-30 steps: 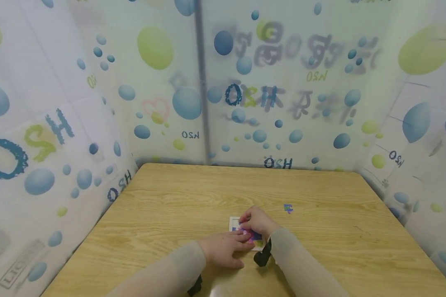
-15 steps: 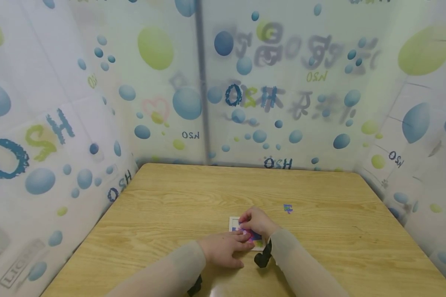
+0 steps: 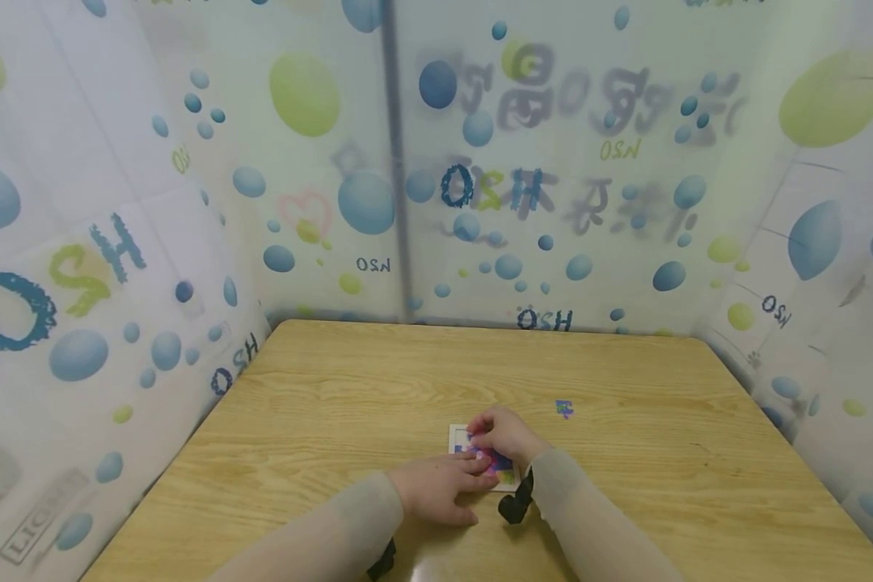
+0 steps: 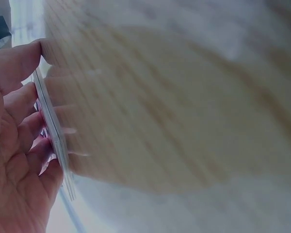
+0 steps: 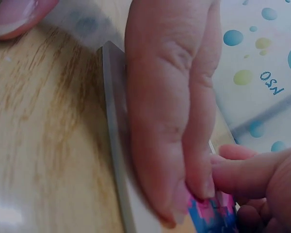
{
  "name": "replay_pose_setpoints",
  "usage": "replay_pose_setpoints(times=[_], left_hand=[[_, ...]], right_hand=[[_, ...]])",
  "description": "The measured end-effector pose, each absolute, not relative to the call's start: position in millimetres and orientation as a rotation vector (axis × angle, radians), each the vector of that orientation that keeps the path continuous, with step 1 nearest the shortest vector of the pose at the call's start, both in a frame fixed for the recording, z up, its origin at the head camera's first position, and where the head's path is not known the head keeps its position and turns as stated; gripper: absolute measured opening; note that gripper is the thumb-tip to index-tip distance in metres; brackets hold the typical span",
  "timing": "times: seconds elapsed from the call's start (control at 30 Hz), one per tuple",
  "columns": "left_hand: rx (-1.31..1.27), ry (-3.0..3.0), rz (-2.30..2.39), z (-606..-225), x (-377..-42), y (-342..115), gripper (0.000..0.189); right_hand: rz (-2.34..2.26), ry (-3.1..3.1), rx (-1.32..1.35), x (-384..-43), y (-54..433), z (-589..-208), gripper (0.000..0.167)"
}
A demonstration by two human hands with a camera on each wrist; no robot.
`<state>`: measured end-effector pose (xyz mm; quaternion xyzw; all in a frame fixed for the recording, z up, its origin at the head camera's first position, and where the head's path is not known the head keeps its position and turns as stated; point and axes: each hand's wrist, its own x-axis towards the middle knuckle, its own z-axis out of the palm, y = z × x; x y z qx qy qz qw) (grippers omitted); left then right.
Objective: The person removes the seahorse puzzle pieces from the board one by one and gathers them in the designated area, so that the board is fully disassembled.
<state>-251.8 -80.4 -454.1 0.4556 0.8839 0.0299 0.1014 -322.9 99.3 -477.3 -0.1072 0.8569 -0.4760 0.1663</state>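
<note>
A small jigsaw puzzle in a white frame lies on the wooden table, showing pink and blue printed pieces. My left hand spreads over its near left part, fingers extended and resting on it. From below, the left wrist view shows those fingers along the board's edge. At the frame's upper part, my right hand has thumb and forefinger close together, pinching a small puzzle piece that the fingers mostly hide. The right wrist view has the curled right hand beside the left fingers.
A loose blue-purple puzzle piece lies on the table beyond the right hand. Black straps hang at the wrists. The wooden table reaches back to printed curtains that enclose it on the left, back and right.
</note>
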Motion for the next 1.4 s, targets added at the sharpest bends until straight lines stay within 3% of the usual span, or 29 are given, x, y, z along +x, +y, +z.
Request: replay_pose_setpoints(times=[0.17, 0.43, 0.63, 0.9, 1.4], left_hand=[[1.329, 2.605, 0.096, -454.1, -252.0, -80.5, 0.063], [1.321, 2.592, 0.107, -455.1, -253.1, -80.6, 0.063], [1.325, 2.595, 0.106, -455.8, -253.8, -80.7, 0.063], [1.323, 2.590, 0.108, -456.6, -254.4, -80.4, 0.063], [1.323, 2.580, 0.103, -454.5, -252.8, -81.0, 0.062]], right_hand=[[-1.407, 2.407, -0.238, -322.4, 98.8, -475.4, 0.025], [-1.400, 2.438, -0.255, -323.5, 100.0, -474.8, 0.015], [-1.383, 2.445, -0.232, -324.1, 102.8, -473.5, 0.019], [-1.386, 2.455, -0.210, -325.5, 103.7, -472.0, 0.010], [-1.263, 2.521, -0.234, -325.9, 105.0, -468.9, 0.009]])
